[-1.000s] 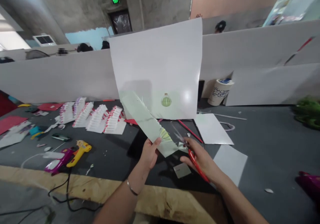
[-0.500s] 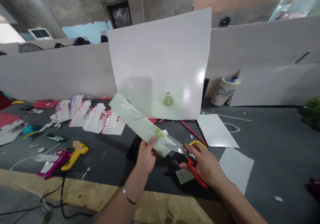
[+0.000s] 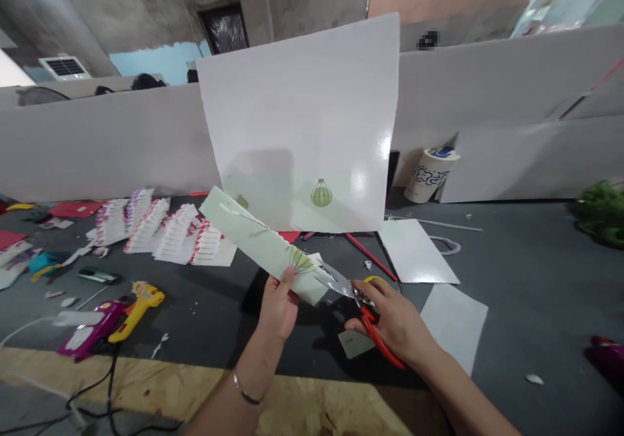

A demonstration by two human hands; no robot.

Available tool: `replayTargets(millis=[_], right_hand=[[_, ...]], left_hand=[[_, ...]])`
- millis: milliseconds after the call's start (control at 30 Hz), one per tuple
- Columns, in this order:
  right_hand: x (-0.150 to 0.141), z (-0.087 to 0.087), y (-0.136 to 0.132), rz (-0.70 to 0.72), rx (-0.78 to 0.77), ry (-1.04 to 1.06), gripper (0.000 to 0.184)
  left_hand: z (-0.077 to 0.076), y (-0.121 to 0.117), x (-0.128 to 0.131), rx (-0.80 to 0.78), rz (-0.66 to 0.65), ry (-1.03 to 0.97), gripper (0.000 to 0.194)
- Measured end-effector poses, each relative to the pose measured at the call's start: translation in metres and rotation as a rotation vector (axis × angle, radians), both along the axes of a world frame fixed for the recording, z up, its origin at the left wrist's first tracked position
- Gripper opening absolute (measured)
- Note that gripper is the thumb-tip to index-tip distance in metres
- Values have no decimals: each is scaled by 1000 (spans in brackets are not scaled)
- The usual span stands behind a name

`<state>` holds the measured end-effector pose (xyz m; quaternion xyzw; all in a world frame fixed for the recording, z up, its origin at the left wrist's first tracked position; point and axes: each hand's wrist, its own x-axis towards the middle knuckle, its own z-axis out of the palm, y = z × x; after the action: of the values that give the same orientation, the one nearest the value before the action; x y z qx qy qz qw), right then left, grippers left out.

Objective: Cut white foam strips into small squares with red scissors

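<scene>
My left hand pinches a long pale-green strip of paper near its lower end, thumb on top. A green striped shape is printed on it beside my thumb, and the upper edge looks ragged. In my right hand are scissors with one red and one yellow handle. Their blades lie at the strip's right-hand edge by the printed shape; how far they cut in I cannot tell. Behind stands a large white board bearing a small green balloon-like picture.
Pleated white-and-red paper pieces, a utility knife and a yellow glue gun lie to the left. White sheets and a patterned paper cup are on the right. A small card lies below the scissors.
The whole view has shifted slightly, so things appear further left. The scissor handles have come closer together, the yellow loop showing less. My left hand keeps its hold on the strip.
</scene>
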<state>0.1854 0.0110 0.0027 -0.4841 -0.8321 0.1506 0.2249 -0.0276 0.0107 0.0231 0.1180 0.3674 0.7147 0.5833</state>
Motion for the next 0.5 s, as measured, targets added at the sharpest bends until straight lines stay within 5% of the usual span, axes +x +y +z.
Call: replayTargets(millis=[500], right_hand=[[0,2,0,13,-5,-2,53]], left_hand=[[1,1,1,-2,-3,2,41]])
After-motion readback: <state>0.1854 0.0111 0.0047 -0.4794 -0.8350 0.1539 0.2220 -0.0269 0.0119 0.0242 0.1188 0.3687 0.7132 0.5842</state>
